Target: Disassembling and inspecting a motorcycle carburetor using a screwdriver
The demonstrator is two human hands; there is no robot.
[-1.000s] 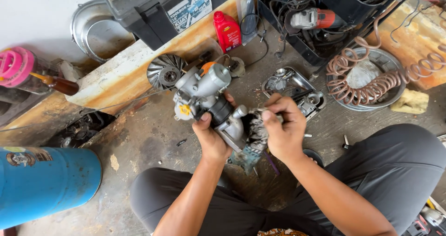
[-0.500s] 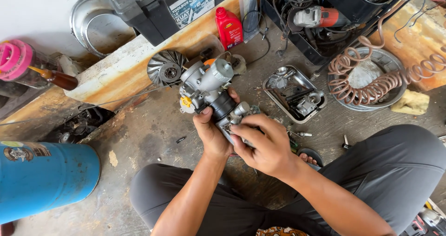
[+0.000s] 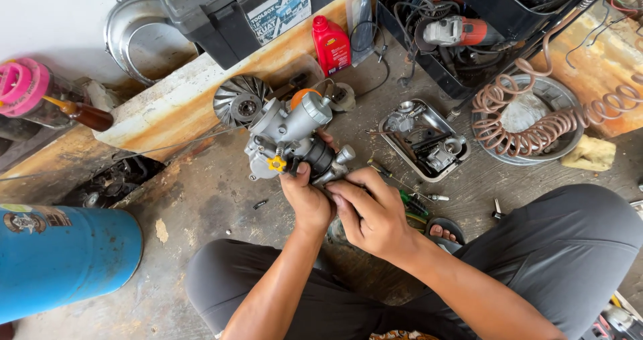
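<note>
You are holding a grey metal carburetor (image 3: 295, 139) over the concrete floor (image 3: 201, 199), your left hand (image 3: 307, 203) wrapping its lower end, thumb lying by a yellow knob (image 3: 277, 163); an orange cap (image 3: 303, 96) is showing at its top. Your right hand (image 3: 372, 213) is closing on the same lower end, fingers curled tight. Far left of your grip a blue cylinder (image 3: 63, 260) is lying; above it a black toolbox (image 3: 241, 12) is carrying a rectangular label; up right a red bottle (image 3: 331, 45) is standing.
</note>
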